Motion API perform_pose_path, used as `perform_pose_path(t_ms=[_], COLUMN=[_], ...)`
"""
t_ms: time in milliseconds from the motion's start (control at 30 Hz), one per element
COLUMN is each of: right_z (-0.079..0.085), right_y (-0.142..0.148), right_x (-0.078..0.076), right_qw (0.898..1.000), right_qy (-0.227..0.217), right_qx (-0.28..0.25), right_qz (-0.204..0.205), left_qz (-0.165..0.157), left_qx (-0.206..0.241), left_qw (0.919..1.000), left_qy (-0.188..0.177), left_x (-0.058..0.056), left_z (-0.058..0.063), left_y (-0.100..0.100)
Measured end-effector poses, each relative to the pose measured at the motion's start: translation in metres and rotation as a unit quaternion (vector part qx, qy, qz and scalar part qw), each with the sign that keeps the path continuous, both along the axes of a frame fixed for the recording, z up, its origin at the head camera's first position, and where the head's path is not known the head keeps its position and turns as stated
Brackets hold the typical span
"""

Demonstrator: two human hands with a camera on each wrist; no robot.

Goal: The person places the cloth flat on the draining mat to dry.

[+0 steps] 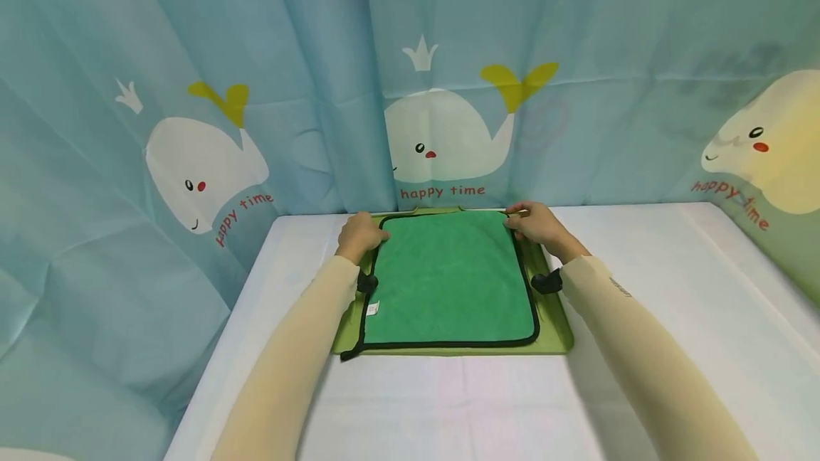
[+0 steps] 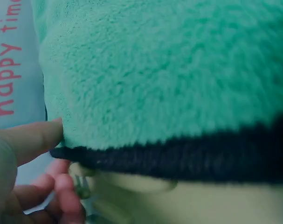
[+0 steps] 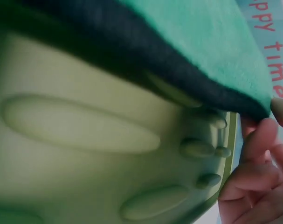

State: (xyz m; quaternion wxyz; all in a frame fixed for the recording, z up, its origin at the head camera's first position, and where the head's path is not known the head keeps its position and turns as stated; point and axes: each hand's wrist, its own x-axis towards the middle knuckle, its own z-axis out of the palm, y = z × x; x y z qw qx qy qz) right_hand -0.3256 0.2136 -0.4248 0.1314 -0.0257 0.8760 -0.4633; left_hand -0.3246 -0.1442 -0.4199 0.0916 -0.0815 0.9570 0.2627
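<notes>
A green towel (image 1: 448, 283) with black edging is spread flat over a light green tray (image 1: 556, 326). At its far left corner my left hand (image 1: 360, 235) pinches the cloth between thumb and fingers; the left wrist view shows the thumb (image 2: 36, 137) on top of the black edge (image 2: 178, 156). My right hand (image 1: 537, 223) pinches the far right corner, with its curled fingers (image 3: 253, 182) under the edge in the right wrist view. Oval raised ridges (image 3: 80, 123) of the tray show beneath the towel there. A white label (image 1: 372, 309) lies at the towel's left side.
The tray stands on a white table (image 1: 410, 411), near its back edge. A blue curtain (image 1: 333, 41) printed with whales hangs right behind it and along the left. A black loop (image 1: 351, 354) on the towel sticks out past the tray's near left corner.
</notes>
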Motion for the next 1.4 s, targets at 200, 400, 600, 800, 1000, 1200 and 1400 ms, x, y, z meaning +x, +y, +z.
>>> perform_pose_path(t_ms=[200, 400, 600, 800, 1000, 1200, 1400], right_z=[-0.004, -0.005, -0.006, -0.005, 0.001, 0.003, -0.002], right_y=[0.0, -0.001, -0.002, -0.003, 0.0, 0.003, 0.008], right_x=[-0.003, -0.003, 0.0, 0.004, 0.009, 0.014, 0.017], right_qw=[1.0, 0.994, 0.993, 0.994, 0.992, 0.99, 0.987], right_qy=[0.026, 0.063, 0.065, 0.064, 0.044, 0.047, 0.067], right_qx=[0.011, 0.082, 0.101, 0.091, 0.101, 0.102, 0.111], right_qz=[-0.002, -0.02, -0.006, 0.018, 0.055, 0.085, 0.091], left_qz=[0.005, 0.003, -0.011, -0.016, -0.013, -0.012, -0.042], left_qx=[0.045, 0.098, 0.099, 0.091, 0.073, 0.067, 0.041], left_qw=[0.9988, 0.9938, 0.9932, 0.9944, 0.9959, 0.996, 0.9973], left_qy=[0.016, 0.053, 0.059, 0.051, 0.052, 0.057, 0.045], left_x=[-0.005, -0.004, -0.001, -0.001, 0.0, 0.001, 0.005], left_z=[-0.003, -0.004, -0.006, -0.007, -0.007, -0.007, -0.008], left_y=[-0.005, -0.015, -0.02, -0.02, -0.02, -0.021, -0.021])
